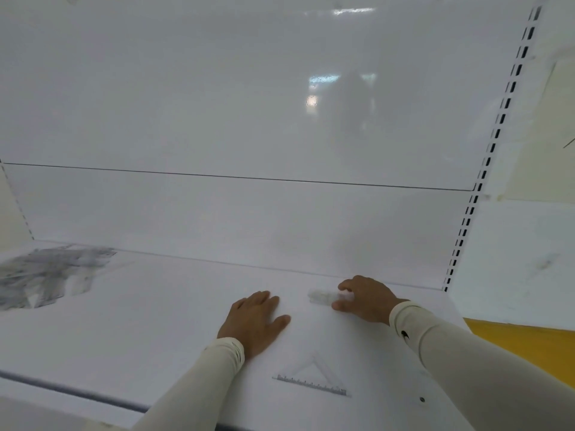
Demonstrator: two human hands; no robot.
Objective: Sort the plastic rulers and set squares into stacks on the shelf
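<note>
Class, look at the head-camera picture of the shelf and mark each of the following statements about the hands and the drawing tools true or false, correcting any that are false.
1. The left hand lies flat on the shelf with its fingers straight. True.
2. The right hand is empty. False: its fingers and thumb pinch a clear ruler.
3. A clear set square lies on the shelf nearer the camera than both hands. True.
4. The heap of unsorted clear pieces lies at the right end of the shelf. False: it lies at the far left.
5. The left hand is touching the set square. False: the set square lies apart from it, near the front edge.
</note>
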